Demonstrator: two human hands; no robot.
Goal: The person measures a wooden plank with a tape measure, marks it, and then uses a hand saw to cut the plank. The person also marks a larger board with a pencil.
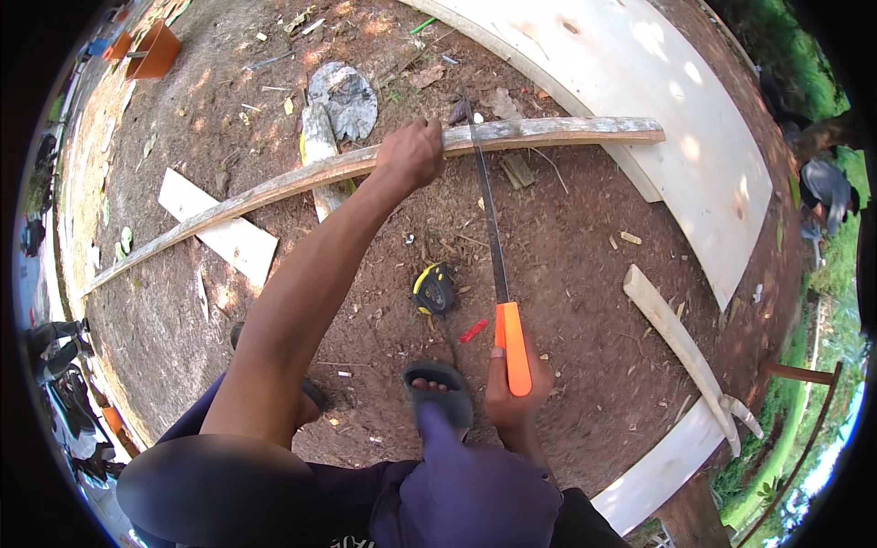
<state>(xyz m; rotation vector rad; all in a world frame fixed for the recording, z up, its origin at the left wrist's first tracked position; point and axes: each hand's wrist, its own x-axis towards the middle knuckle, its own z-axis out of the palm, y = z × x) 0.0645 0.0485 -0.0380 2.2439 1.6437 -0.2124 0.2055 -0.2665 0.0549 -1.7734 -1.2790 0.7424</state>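
Note:
A long, rough wooden pole (320, 170) runs across the ground from lower left to upper right. My left hand (410, 155) is closed around it a little right of its middle. My right hand (520, 395) grips the orange handle of a handsaw (493, 242). The saw's narrow dark blade reaches away from me and crosses the pole just right of my left hand. Whether the teeth have cut into the wood I cannot tell. Beneath the pole lies a short log (320, 144), with a grey flat-topped lump (343, 100) behind it.
A black and yellow tape measure (433, 289) and a small red object (473, 331) lie near my sandalled foot (438, 388). A large pale board (671, 100) lies at the upper right, under the pole's end. Smaller planks (224, 233), a curved branch (681, 342) and an orange bucket (153, 51) are around.

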